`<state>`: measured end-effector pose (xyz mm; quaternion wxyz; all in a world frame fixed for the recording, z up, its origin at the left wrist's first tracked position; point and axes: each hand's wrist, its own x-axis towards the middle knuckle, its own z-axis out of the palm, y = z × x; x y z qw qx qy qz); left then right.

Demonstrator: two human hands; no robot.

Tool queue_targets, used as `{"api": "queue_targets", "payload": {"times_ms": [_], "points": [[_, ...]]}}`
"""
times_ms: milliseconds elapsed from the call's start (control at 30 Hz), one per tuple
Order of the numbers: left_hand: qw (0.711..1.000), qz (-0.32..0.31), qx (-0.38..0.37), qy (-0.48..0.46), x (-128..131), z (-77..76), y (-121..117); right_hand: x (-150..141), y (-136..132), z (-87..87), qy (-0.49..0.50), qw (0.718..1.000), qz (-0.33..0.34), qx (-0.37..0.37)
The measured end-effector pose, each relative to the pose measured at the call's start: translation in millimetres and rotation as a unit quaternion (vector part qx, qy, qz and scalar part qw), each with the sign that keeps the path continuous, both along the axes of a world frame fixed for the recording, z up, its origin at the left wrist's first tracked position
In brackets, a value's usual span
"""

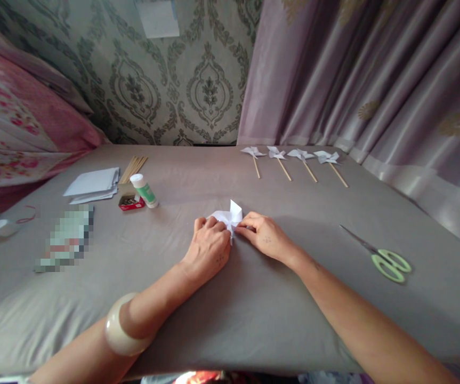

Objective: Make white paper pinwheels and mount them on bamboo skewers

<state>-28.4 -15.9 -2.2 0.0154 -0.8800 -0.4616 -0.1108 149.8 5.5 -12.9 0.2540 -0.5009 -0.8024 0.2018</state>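
Note:
A white paper pinwheel [234, 213] sits between my hands at the middle of the covered surface, one folded blade standing up. My left hand [210, 242] is closed over its near left side, the fingers curled and partly hiding the paper. From the right, my right hand [264, 233] pinches the pinwheel's edge between thumb and fingers. The lower part of the pinwheel is hidden behind the left hand, and no stick shows on it. A pale bangle [120, 326] circles my left forearm.
Several finished pinwheels on sticks [301, 156] lie at the back right. Green-handled scissors [389, 262] rest at right. On the left are folded white paper [91, 182], wooden sticks [134, 168], a glue stick [144, 191], a small red box [131, 202] and a blurred-out item [67, 237].

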Motion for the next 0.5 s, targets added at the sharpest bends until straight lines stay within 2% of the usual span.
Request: {"api": "queue_targets", "payload": {"times_ms": [133,300,500], "points": [[1.000,0.000,0.000,0.005,1.4,1.5,-1.8,-2.2,2.5,-6.0,0.041,0.999,-0.025,-0.003],[1.000,0.004,-0.009,0.006,1.8,2.7,-2.7,-4.6,4.8,-11.0,0.138,0.985,-0.089,-0.056],[1.000,0.009,-0.019,0.005,2.0,3.2,-3.4,-5.2,4.8,-9.7,0.120,0.986,-0.093,-0.070]]}}
